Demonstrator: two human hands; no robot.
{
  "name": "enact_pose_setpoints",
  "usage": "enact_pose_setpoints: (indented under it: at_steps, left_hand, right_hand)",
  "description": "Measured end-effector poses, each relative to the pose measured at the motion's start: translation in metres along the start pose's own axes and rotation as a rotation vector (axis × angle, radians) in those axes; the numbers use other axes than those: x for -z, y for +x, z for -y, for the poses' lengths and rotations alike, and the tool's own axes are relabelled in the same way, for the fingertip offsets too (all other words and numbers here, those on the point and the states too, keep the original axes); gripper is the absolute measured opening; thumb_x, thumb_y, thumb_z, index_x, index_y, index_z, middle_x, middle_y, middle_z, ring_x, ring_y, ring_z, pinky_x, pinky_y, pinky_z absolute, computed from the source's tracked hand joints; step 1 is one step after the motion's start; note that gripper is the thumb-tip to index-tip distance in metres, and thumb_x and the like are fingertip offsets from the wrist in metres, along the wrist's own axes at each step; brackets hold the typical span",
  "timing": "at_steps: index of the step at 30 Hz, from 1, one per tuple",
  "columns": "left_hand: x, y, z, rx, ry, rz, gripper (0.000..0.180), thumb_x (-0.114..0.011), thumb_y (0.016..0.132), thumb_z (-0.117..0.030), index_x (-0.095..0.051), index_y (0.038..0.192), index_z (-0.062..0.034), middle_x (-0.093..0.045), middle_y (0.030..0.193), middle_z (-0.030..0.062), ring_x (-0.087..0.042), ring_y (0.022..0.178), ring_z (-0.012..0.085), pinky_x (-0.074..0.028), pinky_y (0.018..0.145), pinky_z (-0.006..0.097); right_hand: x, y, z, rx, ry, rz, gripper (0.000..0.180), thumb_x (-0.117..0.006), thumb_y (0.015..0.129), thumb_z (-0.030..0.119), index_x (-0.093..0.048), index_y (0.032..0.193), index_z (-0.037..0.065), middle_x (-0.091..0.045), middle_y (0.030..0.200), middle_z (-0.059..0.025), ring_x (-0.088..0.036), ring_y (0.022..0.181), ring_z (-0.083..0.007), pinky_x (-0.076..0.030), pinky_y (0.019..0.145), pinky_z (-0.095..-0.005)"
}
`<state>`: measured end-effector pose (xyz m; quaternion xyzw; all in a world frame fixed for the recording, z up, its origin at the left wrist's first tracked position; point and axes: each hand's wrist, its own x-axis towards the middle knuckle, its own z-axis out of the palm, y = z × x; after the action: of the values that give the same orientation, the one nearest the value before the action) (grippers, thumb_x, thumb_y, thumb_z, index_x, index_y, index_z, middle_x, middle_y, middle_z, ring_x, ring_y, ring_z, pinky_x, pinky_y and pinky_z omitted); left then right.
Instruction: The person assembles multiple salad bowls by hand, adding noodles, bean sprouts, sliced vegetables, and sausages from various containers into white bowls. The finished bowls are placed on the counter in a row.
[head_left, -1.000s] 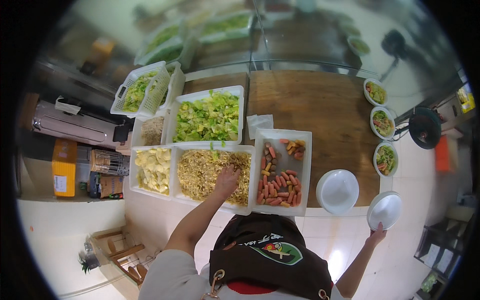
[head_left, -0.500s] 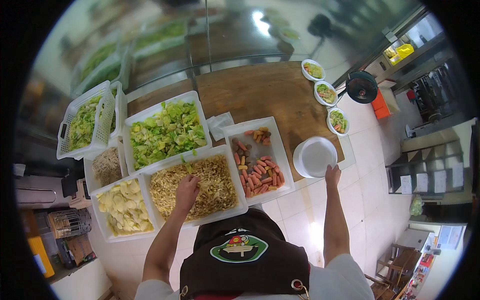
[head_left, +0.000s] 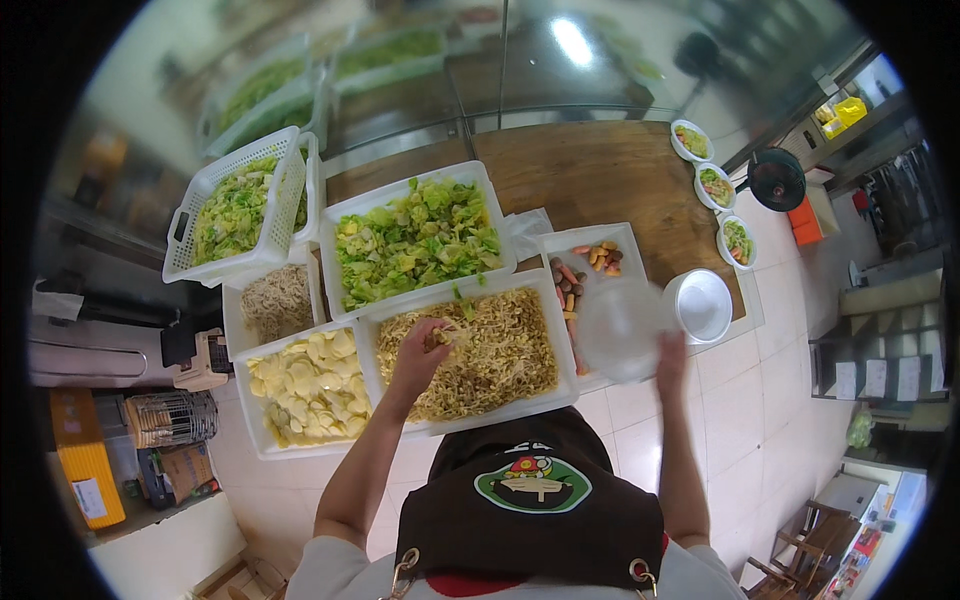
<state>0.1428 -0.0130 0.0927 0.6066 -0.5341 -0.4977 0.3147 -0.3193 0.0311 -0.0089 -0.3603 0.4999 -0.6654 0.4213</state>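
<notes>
My left hand (head_left: 420, 352) is closed on a small pinch of bean sprouts, over a white tray of bean sprouts (head_left: 490, 345). My right hand (head_left: 672, 365), smeared by motion, holds a translucent white bowl (head_left: 622, 332) by its right edge. This bowl hovers over a tray of sausage pieces and meatballs (head_left: 603, 258), hiding much of it. To its right stands a stack of white bowls (head_left: 704, 305). Chopped lettuce (head_left: 415, 240) fills the tray behind the sprouts. Left of the sprouts lie pale potato slices (head_left: 312, 385) in another tray.
A white perforated basket of lettuce (head_left: 235, 205) rests at the far left, near a container of pale shreds (head_left: 277, 300). Several filled bowls (head_left: 738, 242) line the wooden table's (head_left: 590, 175) right edge. Beyond them is a black fan (head_left: 776, 180). A glass panel rises behind.
My right hand has lifted a bowl off the stack and carried it left over the sausage tray. My left hand has closed on sprouts. The whole view has shifted, moving the scene rightward.
</notes>
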Motion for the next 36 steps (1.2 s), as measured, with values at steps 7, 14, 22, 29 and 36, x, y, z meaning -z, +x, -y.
enact_pose_setpoints:
  at_steps: [7, 14, 22, 29, 36]
  left_hand:
    - [-0.036, -0.009, -0.046, -0.401, 0.175, 0.171, 0.032, -0.064, 0.074, -0.009, -0.056, 0.104, -0.0023, -0.056, 0.099, 0.0117, -0.058, 0.088, 0.0239, -0.047, 0.077, 0.032]
    - [0.008, -0.017, -0.005, -0.166, 0.369, -0.184, 0.025, -0.060, 0.078, -0.010, -0.057, 0.102, -0.0067, -0.058, 0.101, 0.0153, -0.060, 0.081, 0.0305, -0.049, 0.072, 0.038]
    - [0.110, -0.087, 0.150, 0.264, 1.124, -0.327, 0.071, -0.075, 0.066, -0.030, -0.043, 0.127, -0.0158, -0.037, 0.130, 0.0178, -0.043, 0.109, 0.0384, -0.048, 0.082, 0.045]
    - [0.096, -0.075, 0.171, 0.341, 1.143, -0.572, 0.071, -0.073, 0.067, -0.033, -0.042, 0.130, -0.0221, -0.033, 0.130, 0.0149, -0.040, 0.111, 0.0358, -0.048, 0.083, 0.044]
    - [0.125, -0.078, 0.207, 0.174, 0.885, -0.683, 0.038, -0.065, 0.067, -0.009, -0.057, 0.104, -0.0154, -0.047, 0.107, 0.0124, -0.051, 0.095, 0.0337, -0.050, 0.072, 0.042]
  right_hand:
    - [-0.213, -0.056, 0.010, -0.242, -0.285, 0.370, 0.035, -0.049, 0.088, 0.006, -0.046, 0.123, -0.001, -0.054, 0.109, -0.0098, -0.050, 0.101, -0.0182, -0.039, 0.088, -0.0292]
    - [-0.172, -0.059, -0.004, -0.485, -0.158, 0.297, 0.034, -0.048, 0.091, 0.014, -0.046, 0.123, 0.001, -0.054, 0.110, -0.0056, -0.052, 0.099, -0.0136, -0.042, 0.086, -0.0276]
    - [-0.124, -0.058, 0.030, -0.576, -0.217, 0.196, 0.042, -0.048, 0.093, 0.019, -0.040, 0.129, 0.000, -0.051, 0.120, -0.0100, -0.049, 0.109, -0.0178, -0.039, 0.094, -0.0297]
    - [-0.128, -0.059, 0.011, -0.605, -0.213, 0.238, 0.042, -0.047, 0.093, 0.018, -0.040, 0.130, 0.000, -0.049, 0.125, -0.0101, -0.049, 0.111, -0.0178, -0.039, 0.094, -0.0294]
    - [-0.189, -0.066, 0.023, -0.563, -0.247, 0.360, 0.038, -0.047, 0.093, 0.017, -0.043, 0.128, 0.001, -0.052, 0.119, -0.0071, -0.049, 0.106, -0.0145, -0.038, 0.092, -0.0274]
